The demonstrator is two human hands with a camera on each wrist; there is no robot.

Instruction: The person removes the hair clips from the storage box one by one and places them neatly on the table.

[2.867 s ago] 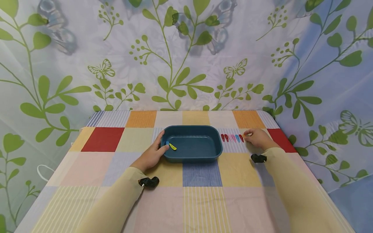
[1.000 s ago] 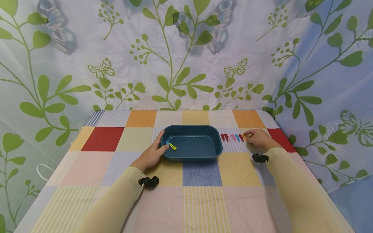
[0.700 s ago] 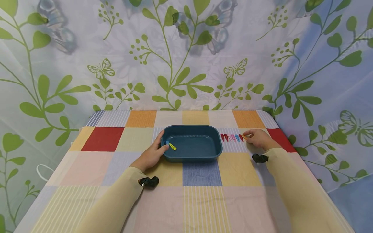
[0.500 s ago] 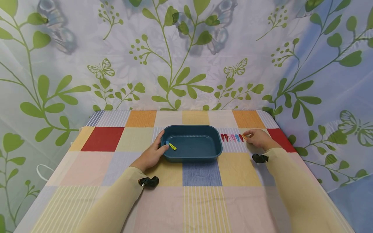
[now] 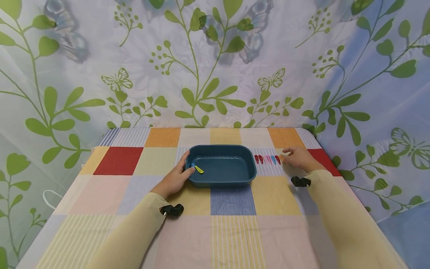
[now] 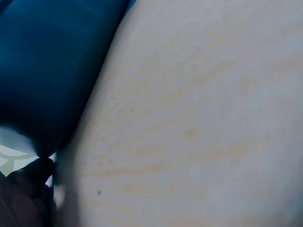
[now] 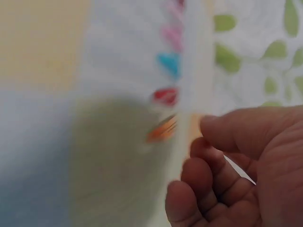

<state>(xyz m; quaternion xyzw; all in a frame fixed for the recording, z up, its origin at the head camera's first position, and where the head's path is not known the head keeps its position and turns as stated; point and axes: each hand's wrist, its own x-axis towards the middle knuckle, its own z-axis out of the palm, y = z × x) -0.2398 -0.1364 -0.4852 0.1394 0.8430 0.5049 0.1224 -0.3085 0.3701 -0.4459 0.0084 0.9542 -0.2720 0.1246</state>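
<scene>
Right hand (image 5: 298, 158) loosely curled and free, just beside an orange clip (image 7: 162, 130)

Fingers relaxed, thumb close to the fingertips, nothing held. Orange clip lying on the cloth (image 5: 235, 239), just off the fingertips and apart from them.

Leading away from the right hand toward the left hand (image 5: 173, 180), in one row: a red clip (image 5: 277, 160), a light blue clip (image 5: 273, 160), pink clips (image 5: 269, 159), then two dark red clips (image 5: 256, 159) nearest the tub (image 5: 221, 184).

Left hand around the tub's end, thumb over the rim, other fingers along the outer wall; in the left wrist view, only dark fingers at a corner.

Inside the tub, beside the left thumb: a blue clip (image 5: 193, 165) and a yellow clip (image 5: 199, 169).

Behind each hand, a black gadget (image 5: 173, 210) at the wrist and a beige sleeve (image 5: 131, 228). Under both hands, a patchwork spread; beyond them, a curtain (image 5: 137, 86) with green leaves and butterflies; well off to the outer side of the left hand, a white cord (image 5: 44, 196).
</scene>
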